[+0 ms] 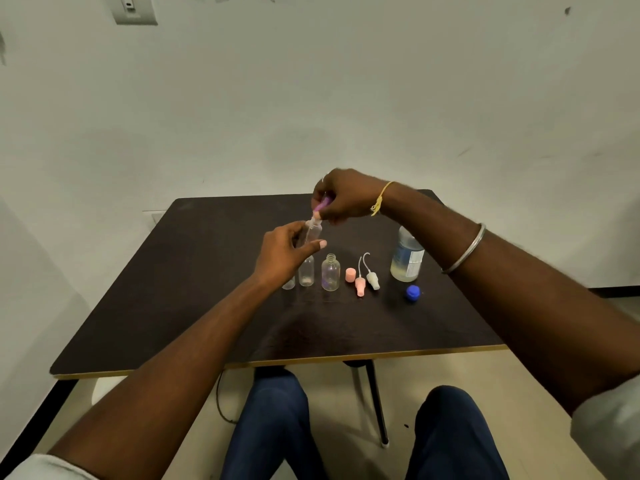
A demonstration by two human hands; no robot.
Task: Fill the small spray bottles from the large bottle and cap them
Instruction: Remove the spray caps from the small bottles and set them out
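two hands work together above the dark counter (pixel 207 271), just beyond the row of small bottles. our left hand (pixel 284 252) wraps around a small clear spray bottle (pixel 313 233), lifted off the counter and tilted a little so its neck meets the other hand. our right hand (pixel 341 199) pinches a purple spray top (pixel 325 203) from above, right at the bottle's mouth; we judge it is being fitted or screwed on, and the raised bottle lets both hands turn against each other.

we take the large bottle (pixel 407 259) as our landmark. it stands uncapped, partly hidden behind our right forearm, with pale liquid in its lower part. its blue cap (pixel 412 292) lies just in front of it, close by for closing later. to its left lie a white spray top (pixel 372 278) and a pink spray top (pixel 360 285) on their sides, tubes pointing away, then a pink cap (pixel 350 274). further left stand open small bottles (pixel 330 273), one partly hidden behind our left hand, lined up within easy reach. whether they hold liquid we cannot tell.
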